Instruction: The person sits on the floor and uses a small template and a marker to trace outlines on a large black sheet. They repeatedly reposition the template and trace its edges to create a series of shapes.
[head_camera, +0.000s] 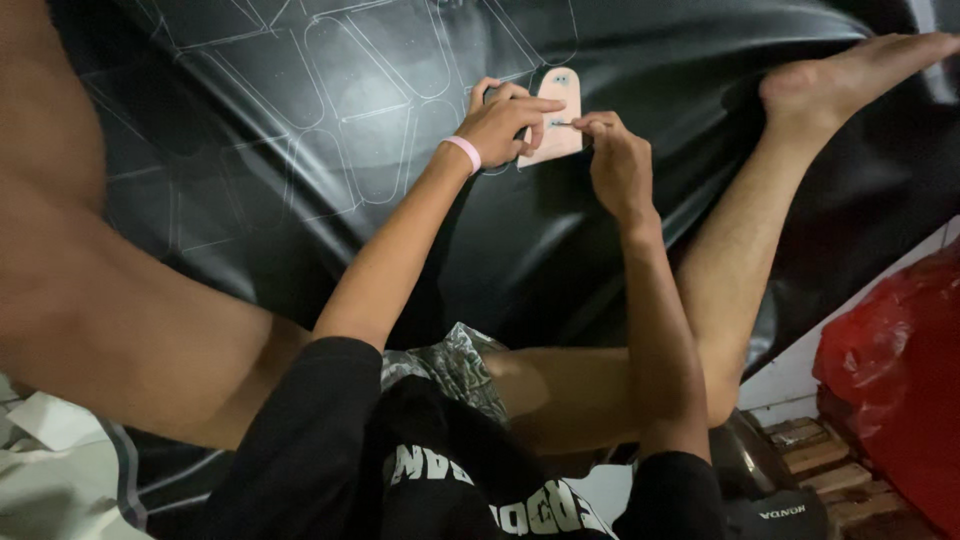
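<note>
Pressing pale template onto black sheet, left hand fingers spread over it; right hand fingers pinched narrow on thin marker.

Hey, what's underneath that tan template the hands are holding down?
The tan template lies flat on a black sheet marked with pale outlines of similar shapes. The left hand presses it; the right hand holds a thin tool at its edge. Any lines beneath it are covered.

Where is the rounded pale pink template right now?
In the head view, the rounded pale pink template lies on the black sheet, upper centre, pinned under the left hand, beside the right hand.
</note>
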